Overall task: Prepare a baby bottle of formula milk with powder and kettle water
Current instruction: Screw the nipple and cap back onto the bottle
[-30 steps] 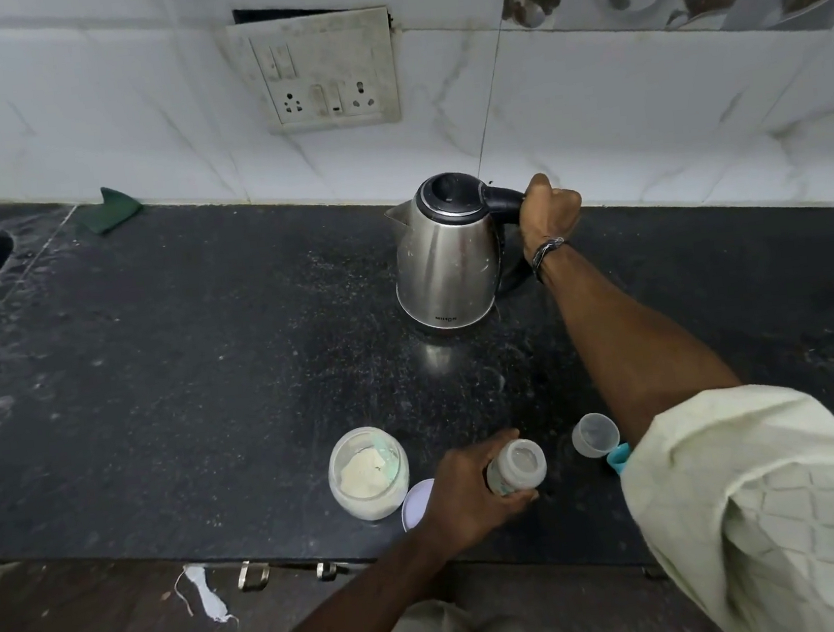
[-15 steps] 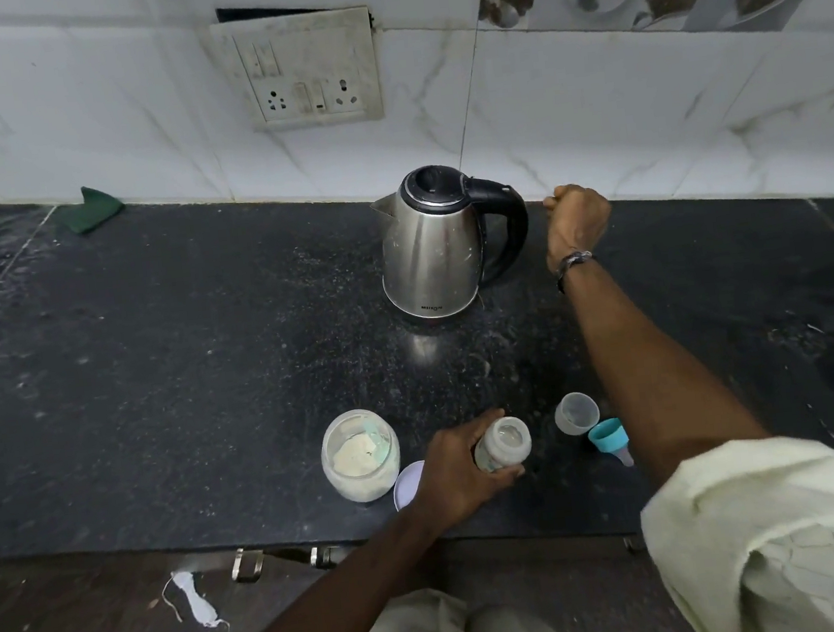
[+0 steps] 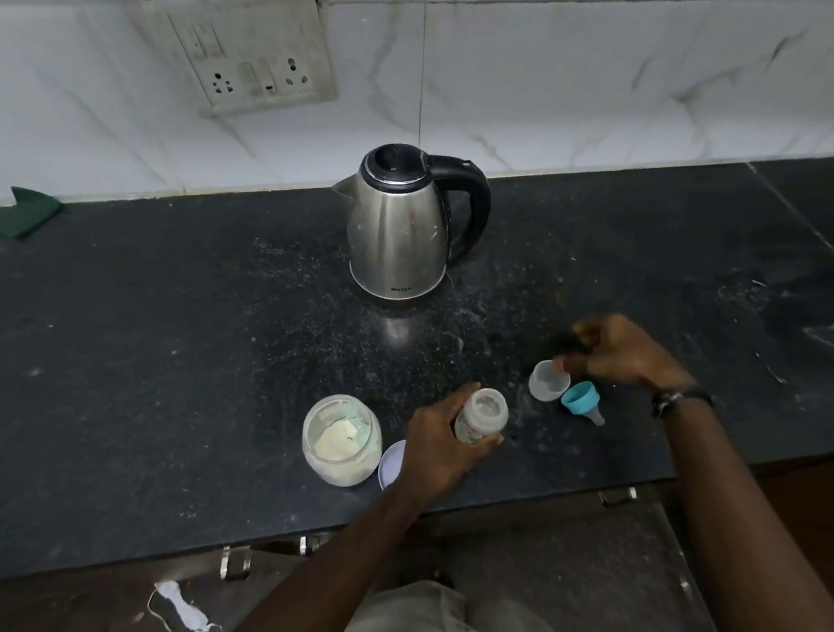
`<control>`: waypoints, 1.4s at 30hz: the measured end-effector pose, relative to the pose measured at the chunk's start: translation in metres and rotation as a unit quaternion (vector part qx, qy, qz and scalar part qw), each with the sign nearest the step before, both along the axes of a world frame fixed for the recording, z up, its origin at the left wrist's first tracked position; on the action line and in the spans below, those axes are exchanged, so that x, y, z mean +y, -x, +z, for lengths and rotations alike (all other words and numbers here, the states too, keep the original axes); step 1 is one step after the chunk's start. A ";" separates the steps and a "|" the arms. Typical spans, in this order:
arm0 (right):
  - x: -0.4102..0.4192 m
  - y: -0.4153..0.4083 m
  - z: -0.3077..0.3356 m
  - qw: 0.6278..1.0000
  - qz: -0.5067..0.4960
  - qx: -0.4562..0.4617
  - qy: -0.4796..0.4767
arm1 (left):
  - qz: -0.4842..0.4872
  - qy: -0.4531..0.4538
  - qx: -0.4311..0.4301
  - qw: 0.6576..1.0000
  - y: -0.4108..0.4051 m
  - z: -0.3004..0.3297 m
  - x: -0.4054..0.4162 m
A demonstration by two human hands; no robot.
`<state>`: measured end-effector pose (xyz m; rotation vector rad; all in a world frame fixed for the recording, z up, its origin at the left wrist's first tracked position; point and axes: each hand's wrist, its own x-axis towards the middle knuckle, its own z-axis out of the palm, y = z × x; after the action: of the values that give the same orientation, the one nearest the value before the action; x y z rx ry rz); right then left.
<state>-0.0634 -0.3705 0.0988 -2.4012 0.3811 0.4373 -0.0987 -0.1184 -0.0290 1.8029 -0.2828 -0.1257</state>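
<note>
An open baby bottle (image 3: 482, 414) stands on the black counter (image 3: 153, 374), and my left hand (image 3: 442, 449) grips it around its body. My right hand (image 3: 612, 354), blurred, hovers with loosely curled fingers just right of a clear plastic cap (image 3: 547, 379); whether a fingertip touches the cap I cannot tell. A blue teat ring (image 3: 581, 401) lies on its side beside the cap. The steel kettle (image 3: 403, 224) with a black handle stands alone at the back. An open jar of powder (image 3: 340, 439) sits left of the bottle, its pale lid (image 3: 392, 465) partly under my left hand.
A green cloth (image 3: 23, 210) lies at the back left by the tiled wall. A socket plate (image 3: 248, 50) hangs above the kettle. The counter's front edge runs below the jar, with drawer handles (image 3: 235, 561) under it.
My right hand let go of the kettle handle and came back toward me, down to the clear cap. The kettle stays put. My left hand keeps holding the bottle.
</note>
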 end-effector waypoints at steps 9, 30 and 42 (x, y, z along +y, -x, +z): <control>0.008 0.031 -0.046 0.984 -0.015 0.024 0.175 | -0.006 -0.002 -0.001 1.000 -0.001 -0.003 0.000; 0.037 0.048 0.022 0.988 -0.035 -0.132 0.075 | -0.032 -0.002 -0.037 0.999 -0.002 0.004 0.003; 0.119 0.045 0.034 0.933 0.251 -0.068 0.248 | -0.035 0.007 -0.003 0.999 -0.004 0.006 0.002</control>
<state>-0.1087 -0.2516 0.1325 -3.0081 -0.2301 0.4286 -0.0945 -0.1166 -0.0232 1.7796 -0.3501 -0.1683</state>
